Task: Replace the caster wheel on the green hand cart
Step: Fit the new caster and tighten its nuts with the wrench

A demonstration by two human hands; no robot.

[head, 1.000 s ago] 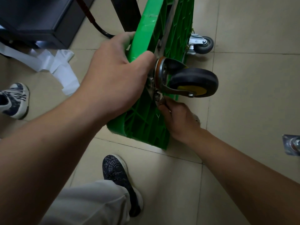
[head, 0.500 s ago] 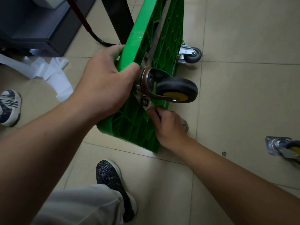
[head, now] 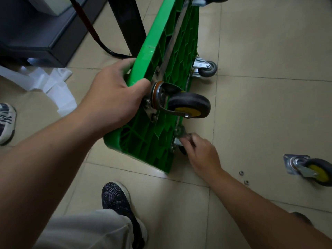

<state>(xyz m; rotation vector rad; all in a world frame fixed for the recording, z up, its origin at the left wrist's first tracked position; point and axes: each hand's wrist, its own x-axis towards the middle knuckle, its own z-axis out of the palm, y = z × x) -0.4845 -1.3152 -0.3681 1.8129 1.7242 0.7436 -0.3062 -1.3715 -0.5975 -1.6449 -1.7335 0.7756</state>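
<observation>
**A:** What's the setting?

**B:** A beige tiled floor (head: 269, 105) in dim light. Nearest is the person's dark shoe (head: 115, 200), planted just short of the green hand cart (head: 143, 141). The cart stands on its edge on the floor, ribbed underside facing right.

**A:** And the hands?

**B:** The right hand (head: 201, 153) is low at the cart's near corner. Its fingers are curled, pinching a small metal tool (head: 181, 133), likely a wrench, just beneath the yellow-hubbed caster wheel (head: 188, 105). Higher up, the left hand (head: 115, 97) has fingers and thumb wrapped over the cart's top edge.

**A:** Which step is this?

**B:** I'd judge it to be work on the bolts of the mounting plate (head: 150, 109). A loose caster (head: 312, 169) lies on the floor to the right, with two small nuts (head: 241, 173) near it. Whether the mounted wheel is the new one, I can't say. Next, the tool's head must seat squarely on a bolt and turn while the left hand steadies the cart. Those nuts will probably be wanted.

**A:** Anything unclear?

**B:** The tool is blurred, so I can't read its head or what it touches. Something dark sits behind the right hand, perhaps another caster, but it is mostly hidden. The loose caster is cut off at the frame edge. Further off, a small grey caster (head: 206, 68) shows at the cart's far side, and a black cable (head: 107, 49) trails beyond.
</observation>
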